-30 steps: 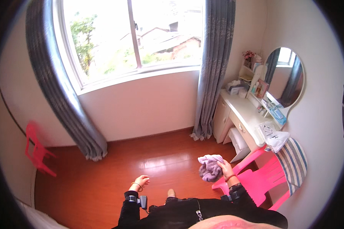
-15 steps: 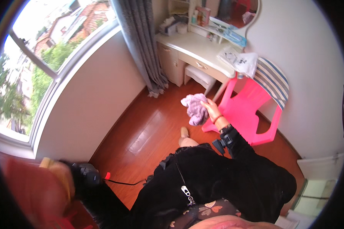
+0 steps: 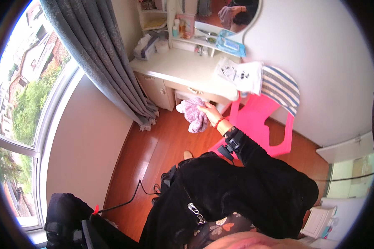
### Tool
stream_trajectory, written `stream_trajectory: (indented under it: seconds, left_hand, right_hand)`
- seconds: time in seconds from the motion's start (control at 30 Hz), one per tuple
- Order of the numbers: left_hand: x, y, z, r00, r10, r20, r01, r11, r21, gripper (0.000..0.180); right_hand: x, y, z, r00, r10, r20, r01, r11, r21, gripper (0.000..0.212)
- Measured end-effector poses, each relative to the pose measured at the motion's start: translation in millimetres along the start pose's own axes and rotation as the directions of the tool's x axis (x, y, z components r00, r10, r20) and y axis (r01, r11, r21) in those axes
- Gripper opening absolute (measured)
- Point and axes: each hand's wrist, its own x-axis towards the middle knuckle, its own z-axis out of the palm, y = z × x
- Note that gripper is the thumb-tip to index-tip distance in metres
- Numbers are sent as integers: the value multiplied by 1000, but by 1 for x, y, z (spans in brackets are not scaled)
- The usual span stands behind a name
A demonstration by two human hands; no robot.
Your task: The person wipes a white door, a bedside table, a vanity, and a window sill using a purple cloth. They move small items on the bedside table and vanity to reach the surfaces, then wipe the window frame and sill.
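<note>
1. I see the right hand point(image 3: 212, 113), its grip clamped on the crumpled, fluffy lilac cloth point(image 3: 193, 116), in the air left of the bright pink plastic armchair point(image 3: 253, 124).
2. The left hand has just gone from my view; its grip I cannot tell. Visible handling, I judge, now depends on the right.
3. Unlike earlier, the long white tabletop point(image 3: 178, 68) beside the armchair looks larger.

Open space is left over the tabletop point(image 3: 178, 67) between the tissue box point(image 3: 145, 49) and the white bag point(image 3: 250, 83). Beside the right hand point(image 3: 211, 113), passage is obstructed by the pink chair point(image 3: 253, 120); farther left, by the curtain point(image 3: 112, 70). The gap between left sleeve point(image 3: 66, 212) and torso point(image 3: 207, 182) is crossed by a black cable point(image 3: 126, 203).
</note>
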Motion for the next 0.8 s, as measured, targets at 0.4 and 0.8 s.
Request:
stream_trajectory:
  seconds: [0.4, 0.8]
  left_hand:
    - [-160, -108, 16, 800, -594, 83, 599, 791, -124, 44]
    - [-200, -180, -11, 881, -473, -19, 439, 832, -339, 45]
  right_hand:
    - [90, -35, 30, 996, -44, -78, 48, 998, 41, 30]
    - [120, -59, 65, 944, -182, -274, 212, 974, 83, 32]
